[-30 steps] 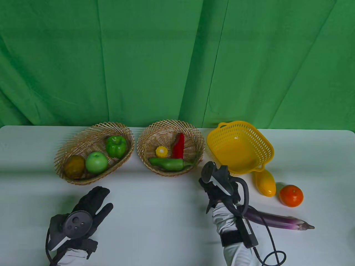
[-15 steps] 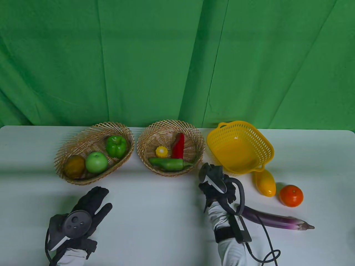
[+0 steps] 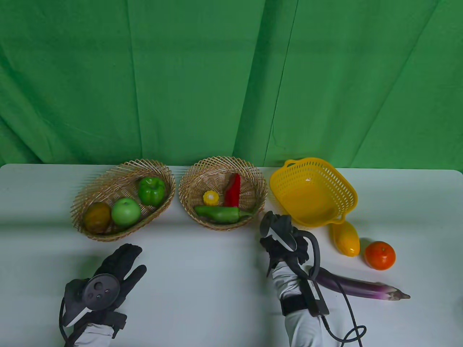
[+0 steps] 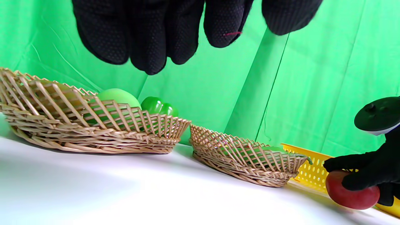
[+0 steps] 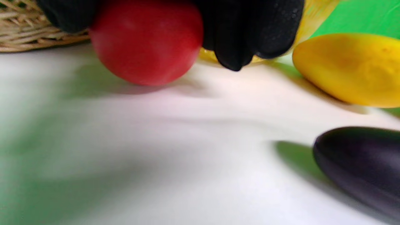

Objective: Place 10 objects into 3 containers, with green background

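Observation:
My right hand [image 3: 280, 240] sits on the table between the middle wicker basket [image 3: 188, 184] and the yellow plastic basket [image 3: 349, 188]. It grips a round red fruit [image 5: 147, 40] from above, low at the table surface. The fruit also shows in the left wrist view [image 4: 350, 195]; in the table view the hand hides it. My left hand [image 3: 124, 260] lies open and empty on the table in front of the left wicker basket [image 3: 81, 206]. A yellow mango [image 3: 346, 238], an orange [image 3: 379, 255] and a purple eggplant [image 3: 358, 287] lie on the table to the right.
The left wicker basket holds a green bell pepper [image 3: 152, 190], a green apple [image 3: 125, 212] and a brownish fruit [image 3: 97, 217]. The middle basket holds a corn piece [image 3: 211, 197], a red chili [image 3: 233, 189] and a long green pepper [image 3: 220, 214]. The yellow basket is empty. A green curtain hangs behind.
My right hand moved slightly away from me and left, toward the gap between the middle and yellow baskets, then held still. The left hand has not moved.

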A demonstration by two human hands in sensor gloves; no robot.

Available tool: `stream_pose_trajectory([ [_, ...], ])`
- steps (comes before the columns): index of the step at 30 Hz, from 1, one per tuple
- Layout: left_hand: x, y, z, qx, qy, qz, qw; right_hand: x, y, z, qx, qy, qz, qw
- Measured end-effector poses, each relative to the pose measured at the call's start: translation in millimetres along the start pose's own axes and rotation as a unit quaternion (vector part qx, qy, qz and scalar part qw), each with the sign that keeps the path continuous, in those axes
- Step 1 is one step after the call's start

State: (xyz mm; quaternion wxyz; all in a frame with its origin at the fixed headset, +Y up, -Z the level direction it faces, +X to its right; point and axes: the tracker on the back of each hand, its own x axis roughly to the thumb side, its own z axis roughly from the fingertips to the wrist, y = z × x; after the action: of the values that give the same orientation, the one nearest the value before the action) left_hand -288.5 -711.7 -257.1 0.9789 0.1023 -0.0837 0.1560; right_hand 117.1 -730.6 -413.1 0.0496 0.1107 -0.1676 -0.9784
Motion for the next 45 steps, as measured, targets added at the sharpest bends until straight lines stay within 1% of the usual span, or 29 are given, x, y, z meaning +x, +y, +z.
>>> stream_pose_trajectory([
  [6, 0, 0, 0, -0.001, 0.000, 0.000, 1.000, 4, -14, 12, -0.001, -0.014, 0.018, 1.000],
  [13, -1, 0, 0, -0.002, 0.003, 0.000, 1.000, 11, -38, 31, -0.034, -0.031, 0.024, 0.999],
  [20, 0, 0, 0, -0.003, 0.002, -0.002, 1.000, 19, -60, 37, -0.075, -0.039, -0.002, 0.996],
  [24, 0, 0, 0, -0.003, -0.001, -0.006, 1.000, 23, -69, 35, -0.093, -0.039, -0.016, 0.995],
  [26, 0, -1, 0, -0.003, -0.001, -0.006, 1.000, 26, -73, 32, -0.113, -0.038, -0.027, 0.993],
  [28, 0, -1, 0, -0.004, 0.000, -0.007, 1.000, 29, -74, 28, -0.131, -0.040, -0.041, 0.990],
  [30, 1, -2, 1, -0.006, 0.000, -0.008, 1.000, 32, -75, 24, -0.138, -0.042, -0.047, 0.988],
  [35, 1, -2, 1, -0.007, -0.001, -0.008, 1.000, 40, -72, 8, -0.139, -0.055, -0.064, 0.987],
  [42, 3, -3, 0, -0.006, -0.006, -0.009, 1.000, 54, -65, -10, -0.168, -0.045, -0.060, 0.983],
  [45, 3, -3, 0, -0.007, -0.006, -0.010, 1.000, 57, -62, -15, -0.159, -0.047, -0.064, 0.984],
])
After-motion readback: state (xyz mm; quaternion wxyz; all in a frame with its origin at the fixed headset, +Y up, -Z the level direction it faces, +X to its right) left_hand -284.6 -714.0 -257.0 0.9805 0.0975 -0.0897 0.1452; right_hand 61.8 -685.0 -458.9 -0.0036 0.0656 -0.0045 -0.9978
